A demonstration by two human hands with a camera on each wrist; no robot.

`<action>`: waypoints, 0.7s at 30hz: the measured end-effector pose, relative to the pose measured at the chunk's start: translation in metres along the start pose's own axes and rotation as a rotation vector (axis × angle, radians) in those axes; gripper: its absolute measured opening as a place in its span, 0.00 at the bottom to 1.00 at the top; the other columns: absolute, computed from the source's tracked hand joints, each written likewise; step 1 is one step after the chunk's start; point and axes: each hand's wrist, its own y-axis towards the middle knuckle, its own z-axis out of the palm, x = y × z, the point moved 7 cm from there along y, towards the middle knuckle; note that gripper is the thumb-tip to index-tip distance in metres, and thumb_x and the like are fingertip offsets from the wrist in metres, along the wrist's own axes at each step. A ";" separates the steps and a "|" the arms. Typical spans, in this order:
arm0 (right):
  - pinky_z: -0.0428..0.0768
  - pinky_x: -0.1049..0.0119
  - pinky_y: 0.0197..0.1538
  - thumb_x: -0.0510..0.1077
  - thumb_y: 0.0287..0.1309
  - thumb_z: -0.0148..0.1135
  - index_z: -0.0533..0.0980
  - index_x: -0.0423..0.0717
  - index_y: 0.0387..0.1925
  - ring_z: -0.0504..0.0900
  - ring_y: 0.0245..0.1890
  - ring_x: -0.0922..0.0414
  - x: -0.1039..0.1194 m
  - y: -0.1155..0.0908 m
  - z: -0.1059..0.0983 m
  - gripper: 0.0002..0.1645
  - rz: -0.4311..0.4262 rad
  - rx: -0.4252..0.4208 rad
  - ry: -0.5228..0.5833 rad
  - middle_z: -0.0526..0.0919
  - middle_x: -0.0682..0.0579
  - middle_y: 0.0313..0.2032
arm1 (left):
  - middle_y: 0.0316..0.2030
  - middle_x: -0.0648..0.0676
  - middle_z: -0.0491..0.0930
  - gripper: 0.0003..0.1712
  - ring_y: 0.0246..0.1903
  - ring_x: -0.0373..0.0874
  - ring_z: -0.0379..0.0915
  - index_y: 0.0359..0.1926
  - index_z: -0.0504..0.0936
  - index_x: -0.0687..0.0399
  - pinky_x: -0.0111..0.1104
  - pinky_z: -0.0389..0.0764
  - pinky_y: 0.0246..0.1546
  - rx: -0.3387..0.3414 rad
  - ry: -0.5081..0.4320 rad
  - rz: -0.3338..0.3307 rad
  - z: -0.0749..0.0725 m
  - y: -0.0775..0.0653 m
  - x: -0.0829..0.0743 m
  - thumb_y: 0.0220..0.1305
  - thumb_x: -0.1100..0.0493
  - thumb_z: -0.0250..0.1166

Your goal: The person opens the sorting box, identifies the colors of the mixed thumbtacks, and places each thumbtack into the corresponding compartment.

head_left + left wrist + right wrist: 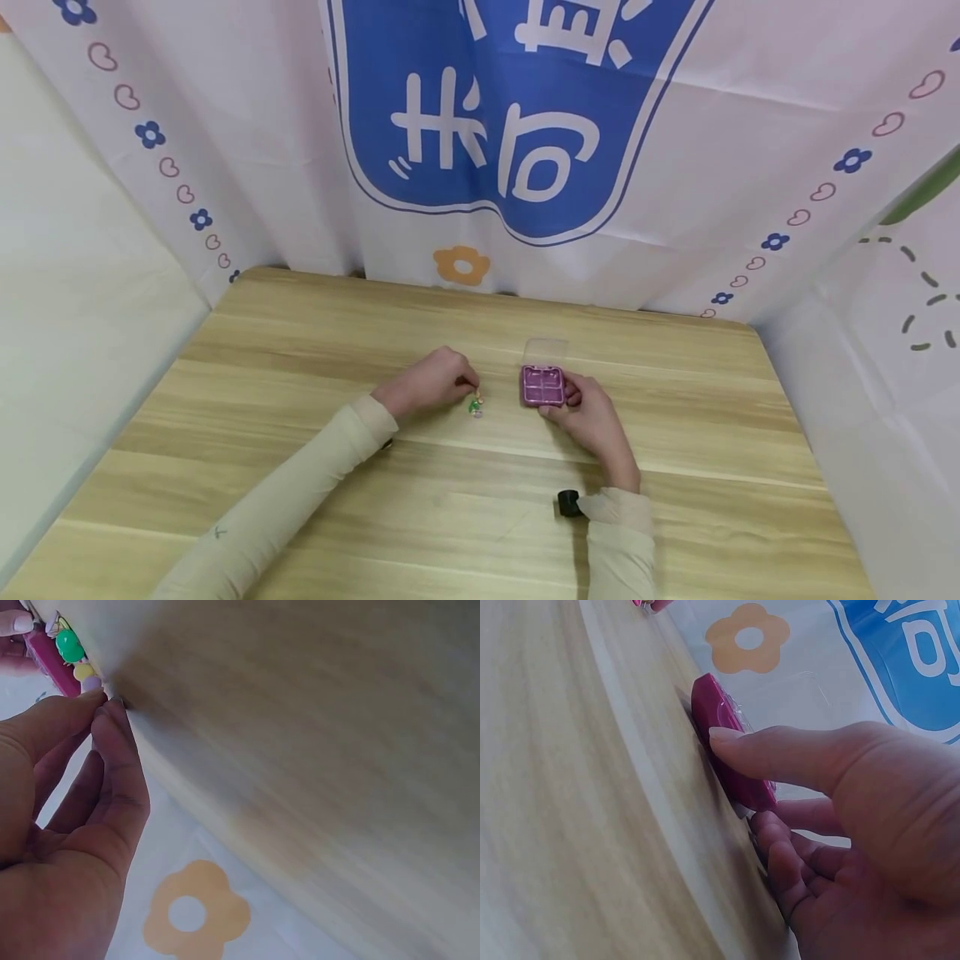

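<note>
A small purple box (pixel 543 386) with four compartments lies on the wooden table, its clear lid (pixel 546 351) folded back. My right hand (pixel 592 417) grips its right side, with the thumb (pixel 739 746) along the box's near wall in the right wrist view. Left of the box is a little cluster of colourful pieces (pixel 476 406), green, yellow and lilac. My left hand (pixel 438 381) pinches at the cluster's far end, thumb and forefinger tips together. In the left wrist view a round green piece (pixel 70 646) and a lilac piece (pixel 91 682) show just past those fingertips.
A printed white cloth (pixel 300 167) with a blue sign hangs behind the table's far edge. White side panels (pixel 90 250) stand at left and right. A black device (pixel 569 503) sits by the right sleeve.
</note>
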 end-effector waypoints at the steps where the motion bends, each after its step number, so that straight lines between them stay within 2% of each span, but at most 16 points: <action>1: 0.76 0.56 0.42 0.44 0.43 0.75 0.66 0.37 0.62 0.71 0.37 0.51 0.000 0.000 0.000 0.44 -0.001 0.002 -0.001 0.74 0.44 0.37 | 0.33 0.49 0.85 0.05 0.32 0.34 0.76 0.34 0.87 0.52 0.29 0.81 0.36 -0.002 -0.005 -0.001 0.000 0.000 0.001 0.58 0.64 0.66; 12: 0.76 0.56 0.42 0.44 0.43 0.75 0.67 0.37 0.61 0.71 0.36 0.51 0.001 0.000 0.000 0.44 0.002 -0.002 -0.003 0.74 0.44 0.37 | 0.34 0.48 0.85 0.06 0.32 0.33 0.76 0.36 0.87 0.51 0.27 0.80 0.35 -0.011 -0.013 -0.026 -0.002 -0.001 0.005 0.58 0.63 0.66; 17: 0.76 0.55 0.43 0.44 0.43 0.75 0.66 0.37 0.62 0.71 0.37 0.51 0.001 0.000 0.001 0.44 0.010 0.005 0.002 0.74 0.44 0.38 | 0.34 0.48 0.85 0.06 0.32 0.33 0.76 0.37 0.87 0.51 0.27 0.80 0.35 -0.036 -0.021 -0.071 -0.010 0.002 0.007 0.58 0.63 0.67; 21: 0.76 0.55 0.43 0.43 0.43 0.75 0.66 0.37 0.62 0.71 0.37 0.51 0.001 0.000 0.001 0.44 0.012 0.003 0.005 0.74 0.44 0.38 | 0.36 0.49 0.85 0.08 0.34 0.34 0.76 0.39 0.87 0.53 0.28 0.80 0.37 -0.054 -0.025 -0.078 -0.019 0.007 0.006 0.58 0.63 0.67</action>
